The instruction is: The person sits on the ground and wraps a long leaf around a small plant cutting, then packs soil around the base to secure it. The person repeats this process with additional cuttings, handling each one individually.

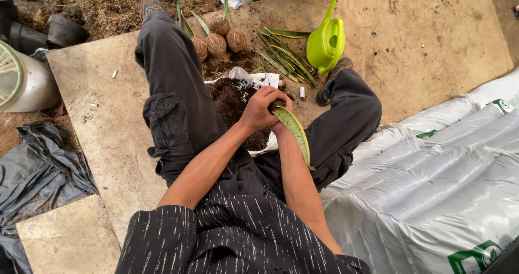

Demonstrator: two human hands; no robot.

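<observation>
I sit with my legs spread on a board. My left hand (262, 109) is closed over the base of a long green leaf (296, 136), just above a heap of dark soil (230, 98) on a white bag (265, 79). My right hand (279, 127) lies under the left hand and the leaf and is mostly hidden. The leaf's blade runs back along my right forearm. I cannot see what the hidden fingers hold.
Three brown fibre-wrapped balls (216, 42) with leaves lie beyond the soil, beside a bundle of cut green leaves (284, 57). A lime-green watering can (326, 41) stands by my right foot. White sacks (432, 182) are stacked at the right. A white bucket (24, 82) and black plastic (38, 171) are at the left.
</observation>
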